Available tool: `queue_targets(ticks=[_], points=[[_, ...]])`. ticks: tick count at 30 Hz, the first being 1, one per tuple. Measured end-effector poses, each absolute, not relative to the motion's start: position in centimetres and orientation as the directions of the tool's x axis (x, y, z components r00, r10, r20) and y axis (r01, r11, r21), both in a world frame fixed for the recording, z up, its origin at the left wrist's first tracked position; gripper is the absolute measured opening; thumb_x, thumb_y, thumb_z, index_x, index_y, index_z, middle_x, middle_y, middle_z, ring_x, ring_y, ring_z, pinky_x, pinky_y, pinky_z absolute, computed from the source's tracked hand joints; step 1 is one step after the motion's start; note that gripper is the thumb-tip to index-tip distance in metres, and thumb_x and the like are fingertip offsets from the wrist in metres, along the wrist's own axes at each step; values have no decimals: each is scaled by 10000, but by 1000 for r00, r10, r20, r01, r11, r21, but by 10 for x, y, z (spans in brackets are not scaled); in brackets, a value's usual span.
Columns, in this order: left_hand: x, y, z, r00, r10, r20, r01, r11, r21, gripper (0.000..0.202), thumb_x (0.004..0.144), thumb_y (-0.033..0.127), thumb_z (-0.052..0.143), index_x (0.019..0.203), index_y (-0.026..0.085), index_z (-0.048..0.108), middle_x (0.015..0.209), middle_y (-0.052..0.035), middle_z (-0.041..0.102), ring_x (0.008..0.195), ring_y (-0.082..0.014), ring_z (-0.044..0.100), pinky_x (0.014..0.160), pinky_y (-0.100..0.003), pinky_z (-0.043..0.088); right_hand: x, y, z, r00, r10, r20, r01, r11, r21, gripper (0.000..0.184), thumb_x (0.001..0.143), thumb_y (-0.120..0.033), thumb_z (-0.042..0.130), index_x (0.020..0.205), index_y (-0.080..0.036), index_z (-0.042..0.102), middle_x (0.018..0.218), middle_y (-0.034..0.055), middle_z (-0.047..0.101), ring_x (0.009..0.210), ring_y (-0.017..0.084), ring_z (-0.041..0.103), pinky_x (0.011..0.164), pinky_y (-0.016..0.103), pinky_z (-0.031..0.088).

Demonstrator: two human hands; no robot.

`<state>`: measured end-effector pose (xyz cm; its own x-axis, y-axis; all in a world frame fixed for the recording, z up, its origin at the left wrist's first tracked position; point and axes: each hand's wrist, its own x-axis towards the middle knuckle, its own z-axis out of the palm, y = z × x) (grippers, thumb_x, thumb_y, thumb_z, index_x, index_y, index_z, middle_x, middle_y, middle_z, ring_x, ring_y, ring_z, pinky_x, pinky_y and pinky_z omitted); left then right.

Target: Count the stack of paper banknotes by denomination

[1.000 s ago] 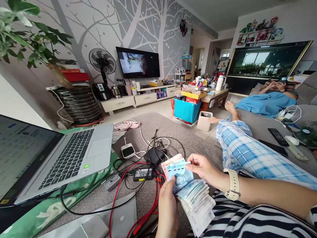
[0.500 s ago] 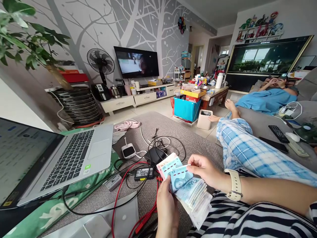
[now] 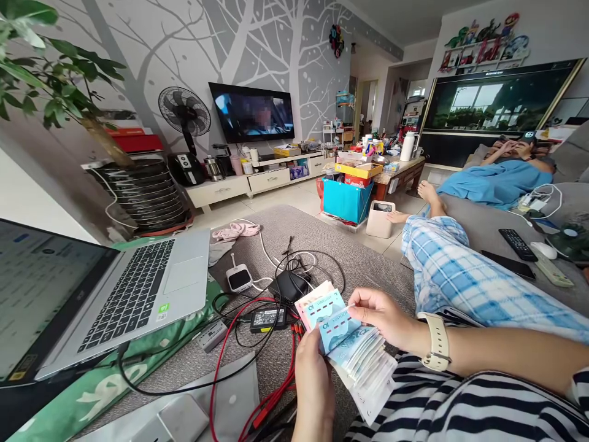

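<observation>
A thick stack of banknotes (image 3: 363,359), blue ones on top and pinkish ones behind, fans out between my two hands. My left hand (image 3: 314,377) is closed around the lower left side of the stack, its thumb lying on the front notes. With thumb and fingers pinched, my right hand (image 3: 384,316) grips the upper right edge of a blue banknote (image 3: 338,325). That note bends away from the ones beneath it. The far fingers of my left hand are hidden behind the money.
Left of my hands an open laptop (image 3: 138,288) rests on green cloth. Black and red cables (image 3: 271,405), a power adapter (image 3: 267,320) and a small white device (image 3: 238,277) lie on the grey upholstery. Remotes (image 3: 518,244) lie to the right; another person reclines under a blue blanket (image 3: 494,181).
The blue note under my right fingers has tipped further down over the stack. Both hands keep hold of the money and have shifted only slightly.
</observation>
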<state>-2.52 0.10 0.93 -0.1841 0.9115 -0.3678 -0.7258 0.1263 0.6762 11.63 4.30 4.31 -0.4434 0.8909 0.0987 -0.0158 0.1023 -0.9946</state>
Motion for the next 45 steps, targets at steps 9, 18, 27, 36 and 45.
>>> queue_targets(ticks=[9,18,27,36,45], points=[[-21,-4,21,-197,906,-374,-742,111,661,250,652,196,629,887,123,674,797,-70,717,795,-220,666,674,-290,498,117,41,43,-410,905,113,25,135,-991,321,811,-463,576,713,-159,543,602,-32,448,559,99,410,518,224,312],[-24,-2,18,-205,890,-407,-743,129,657,248,640,220,643,864,118,673,785,-77,715,791,-229,673,705,-311,510,118,40,41,-415,903,115,50,149,-988,338,824,-482,560,713,-163,546,586,-35,443,557,102,423,524,224,325],[-23,-2,18,-188,892,-411,-769,127,626,295,641,207,668,913,94,646,853,-120,712,810,-258,676,746,-360,518,116,39,42,-471,874,118,4,136,-991,368,877,-472,480,717,-149,552,574,4,578,516,98,458,513,229,328],[-23,-3,21,-176,904,-389,-753,130,645,358,601,143,693,956,115,660,821,-97,718,760,-244,682,716,-347,529,116,46,31,-381,923,54,-20,51,-999,339,724,-406,702,814,-179,467,646,-51,505,558,87,445,527,215,317],[-23,-4,18,-189,909,-371,-725,126,677,356,596,149,699,949,105,675,810,-102,719,740,-243,683,711,-349,535,113,48,34,-369,928,42,4,47,-999,354,747,-450,643,669,-157,459,581,-49,439,537,81,374,513,225,271]])
